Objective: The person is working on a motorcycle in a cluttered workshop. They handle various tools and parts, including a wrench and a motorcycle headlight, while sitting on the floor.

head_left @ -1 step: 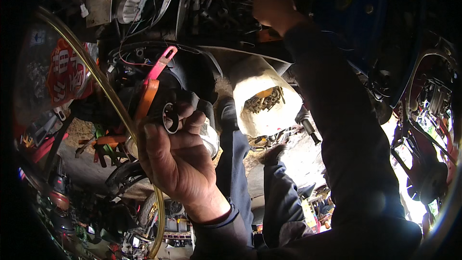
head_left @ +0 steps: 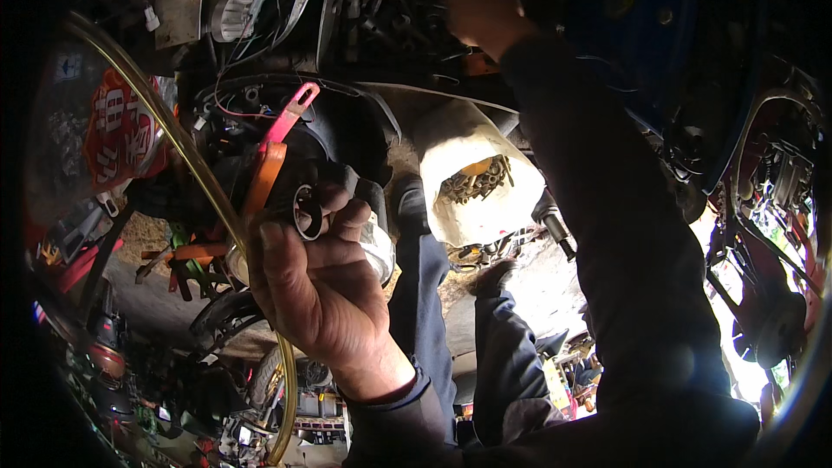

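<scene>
My left hand (head_left: 334, 303) is raised at the middle left, its fingers closed round a dark metal part with a shiny ring-shaped end (head_left: 300, 224). I cannot make out the full shape of that part behind the fingers. Beside the hand runs a clear yellowish hose (head_left: 195, 165), partly hidden by it. At the far top my right hand (head_left: 485, 16) reaches over a dark tray full of loose metal pieces and tools (head_left: 403, 22). Shadow and blur hide its fingertips, so whether it grips anything is unclear.
A pale cut-open container (head_left: 451, 218) holds many small nuts and bolts (head_left: 475, 184) between my arms. Pink (head_left: 289, 118) and orange (head_left: 264, 178) bars stand beyond my left hand. A blue panel (head_left: 646, 43) is at the upper right, a metal plate (head_left: 186, 0) at the upper left.
My right hand and forearm have shifted slightly to the left over the tray. The left hand and its metal part stay in place.
</scene>
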Demonstrator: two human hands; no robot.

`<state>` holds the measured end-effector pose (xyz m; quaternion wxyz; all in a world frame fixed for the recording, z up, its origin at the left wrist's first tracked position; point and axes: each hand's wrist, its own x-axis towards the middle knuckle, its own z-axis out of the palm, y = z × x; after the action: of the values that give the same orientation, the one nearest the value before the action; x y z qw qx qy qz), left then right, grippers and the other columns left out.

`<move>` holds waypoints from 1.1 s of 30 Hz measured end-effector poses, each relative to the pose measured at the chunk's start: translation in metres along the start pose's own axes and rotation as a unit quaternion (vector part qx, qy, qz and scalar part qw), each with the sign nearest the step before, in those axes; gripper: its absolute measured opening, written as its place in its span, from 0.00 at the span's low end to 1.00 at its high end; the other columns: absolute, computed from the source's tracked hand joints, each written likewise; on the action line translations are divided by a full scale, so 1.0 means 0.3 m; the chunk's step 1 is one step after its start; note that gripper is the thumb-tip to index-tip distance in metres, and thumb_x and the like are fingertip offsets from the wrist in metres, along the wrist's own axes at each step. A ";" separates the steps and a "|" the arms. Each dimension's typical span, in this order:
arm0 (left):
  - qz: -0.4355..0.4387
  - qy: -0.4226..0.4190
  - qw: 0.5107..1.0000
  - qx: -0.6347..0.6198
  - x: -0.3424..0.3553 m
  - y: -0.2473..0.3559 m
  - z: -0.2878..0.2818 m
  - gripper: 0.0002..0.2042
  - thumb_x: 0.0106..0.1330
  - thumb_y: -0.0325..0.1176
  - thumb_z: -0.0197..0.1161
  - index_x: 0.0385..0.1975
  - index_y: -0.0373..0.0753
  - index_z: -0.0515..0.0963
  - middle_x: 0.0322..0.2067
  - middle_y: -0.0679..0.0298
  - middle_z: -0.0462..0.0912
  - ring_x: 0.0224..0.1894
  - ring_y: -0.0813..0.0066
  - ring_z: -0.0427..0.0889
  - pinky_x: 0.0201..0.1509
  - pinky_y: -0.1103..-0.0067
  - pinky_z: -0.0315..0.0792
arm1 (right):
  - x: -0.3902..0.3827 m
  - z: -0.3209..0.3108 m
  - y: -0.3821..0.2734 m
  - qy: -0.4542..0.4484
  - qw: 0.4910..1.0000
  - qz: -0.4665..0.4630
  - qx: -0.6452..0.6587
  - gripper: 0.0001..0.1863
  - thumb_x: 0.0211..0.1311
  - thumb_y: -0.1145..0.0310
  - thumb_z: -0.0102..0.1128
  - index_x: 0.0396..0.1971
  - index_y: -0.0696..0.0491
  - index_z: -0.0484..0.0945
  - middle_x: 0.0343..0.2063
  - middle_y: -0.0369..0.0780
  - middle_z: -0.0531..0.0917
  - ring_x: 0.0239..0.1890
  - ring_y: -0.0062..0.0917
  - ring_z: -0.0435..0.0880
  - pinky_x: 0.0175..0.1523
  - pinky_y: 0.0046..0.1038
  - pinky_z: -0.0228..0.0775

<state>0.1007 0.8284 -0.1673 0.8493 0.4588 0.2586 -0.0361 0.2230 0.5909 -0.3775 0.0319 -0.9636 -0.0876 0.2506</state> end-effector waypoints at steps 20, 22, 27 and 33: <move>0.003 -0.028 0.999 -0.027 0.013 -0.014 -0.018 0.16 0.75 0.40 0.49 0.48 0.34 0.75 0.44 0.59 0.83 0.50 0.63 0.82 0.53 0.62 0.78 | -0.128 -0.014 0.036 -0.131 0.988 -0.079 -0.024 0.08 0.55 0.71 0.56 0.24 0.54 0.85 0.28 0.45 0.85 0.28 0.39 0.84 0.30 0.41 0.77; 0.001 -0.024 0.999 -0.035 0.014 -0.016 -0.022 0.16 0.75 0.40 0.49 0.48 0.34 0.75 0.43 0.59 0.83 0.50 0.62 0.82 0.53 0.62 0.79 | -0.125 -0.054 0.041 -0.153 0.987 -0.034 -0.019 0.07 0.56 0.71 0.59 0.27 0.57 0.84 0.33 0.44 0.86 0.33 0.39 0.85 0.36 0.39 0.78; -0.004 0.006 1.000 -0.030 0.013 -0.014 -0.007 0.15 0.75 0.40 0.49 0.47 0.34 0.76 0.44 0.59 0.83 0.49 0.62 0.82 0.53 0.62 0.79 | -0.030 -0.062 0.058 -0.044 0.997 -0.036 0.046 0.07 0.59 0.71 0.56 0.29 0.53 0.84 0.29 0.48 0.83 0.30 0.39 0.83 0.32 0.40 0.76; -0.008 0.015 1.000 -0.023 0.015 -0.007 0.013 0.15 0.75 0.39 0.48 0.47 0.33 0.75 0.43 0.59 0.82 0.50 0.61 0.82 0.54 0.61 0.78 | 0.209 0.036 -0.024 0.042 0.996 -0.073 0.020 0.11 0.62 0.66 0.56 0.40 0.55 0.82 0.43 0.49 0.81 0.41 0.49 0.80 0.40 0.55 0.73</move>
<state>0.1056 0.8247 -0.1692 0.8554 0.4376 0.2754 -0.0299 0.2704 0.6098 -0.4161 0.0728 -0.9634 -0.1517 0.2085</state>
